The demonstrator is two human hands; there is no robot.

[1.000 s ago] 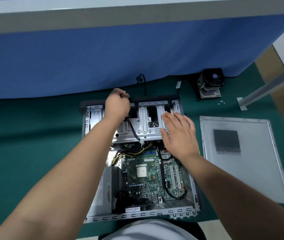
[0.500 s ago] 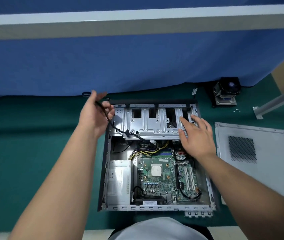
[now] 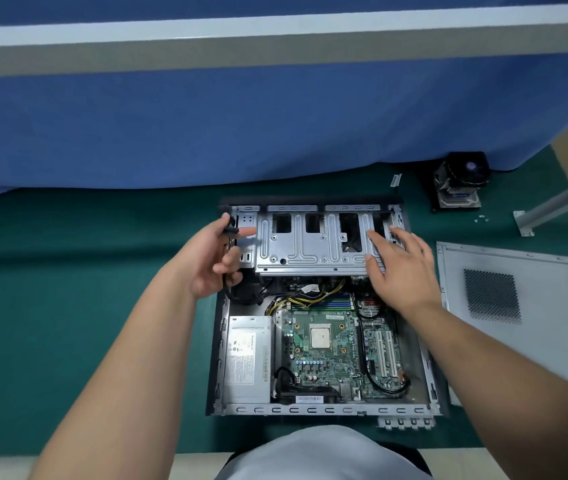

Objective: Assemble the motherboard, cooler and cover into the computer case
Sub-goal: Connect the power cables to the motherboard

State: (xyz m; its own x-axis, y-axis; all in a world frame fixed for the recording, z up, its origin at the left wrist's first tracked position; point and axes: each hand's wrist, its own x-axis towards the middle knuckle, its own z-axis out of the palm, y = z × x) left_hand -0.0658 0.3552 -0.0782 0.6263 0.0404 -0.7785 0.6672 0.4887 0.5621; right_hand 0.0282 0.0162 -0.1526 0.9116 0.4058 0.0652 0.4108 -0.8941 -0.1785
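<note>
An open computer case [image 3: 324,306] lies flat on a green surface [image 3: 67,306], seen from above; the motherboard [image 3: 324,344] sits inside it, its bare square processor near the middle, with a grey power supply [image 3: 246,358] just beside it on the left. A metal drive cage [image 3: 310,244] spans the far end of the case. The left hand [image 3: 216,261] is at the cage's left edge, fingers curled round a black cable [image 3: 228,233] that runs down into the case; the forefinger points toward the cage. The right hand [image 3: 400,268] rests flat on the right part of the cage, fingers straight and spread, gripping nothing. The cooler [image 3: 461,181], a black fan on a metal block, stands apart on the surface beyond the case's far right corner, near a blue partition [image 3: 241,116]; a few small screws [image 3: 481,218] lie just beside it. The grey cover [image 3: 525,306], with a mesh vent, lies flat to the right of the case.
</note>
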